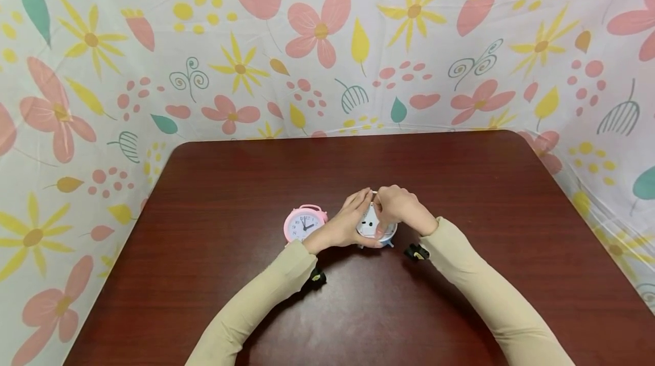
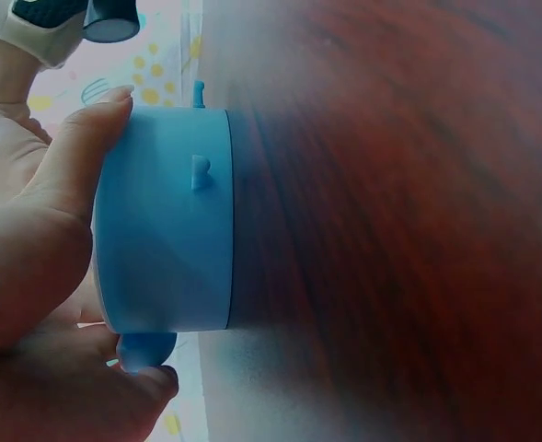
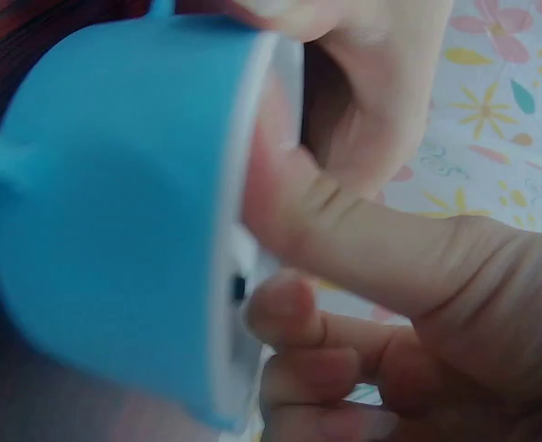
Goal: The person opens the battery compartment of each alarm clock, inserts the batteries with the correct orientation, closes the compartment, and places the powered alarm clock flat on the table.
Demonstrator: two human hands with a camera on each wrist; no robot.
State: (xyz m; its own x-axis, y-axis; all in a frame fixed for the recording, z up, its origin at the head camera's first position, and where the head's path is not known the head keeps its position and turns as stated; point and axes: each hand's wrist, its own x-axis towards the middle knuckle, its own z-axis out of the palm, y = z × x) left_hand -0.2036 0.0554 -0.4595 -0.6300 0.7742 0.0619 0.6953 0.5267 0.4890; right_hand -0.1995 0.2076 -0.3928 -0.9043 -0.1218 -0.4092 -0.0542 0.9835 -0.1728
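A blue alarm clock (image 2: 165, 230) lies face down on the table, its white back (image 1: 369, 221) turned up with small black parts on it. My left hand (image 1: 344, 228) holds the clock by its rim, thumb along the near side and fingers at the far side. From the right, my right hand (image 1: 399, 207) works on the back: its thumb (image 3: 353, 239) presses down on the white panel while the other fingers stay curled. Two small feet stick out of the blue casing, and part of the back is hidden under the hands.
Just left of my left hand lies a pink alarm clock (image 1: 305, 224), dial up, partly covered by that hand and wrist. Under it all is a dark red-brown wooden table (image 1: 245, 184). A flower-print cloth (image 1: 317, 82) hangs behind the table.
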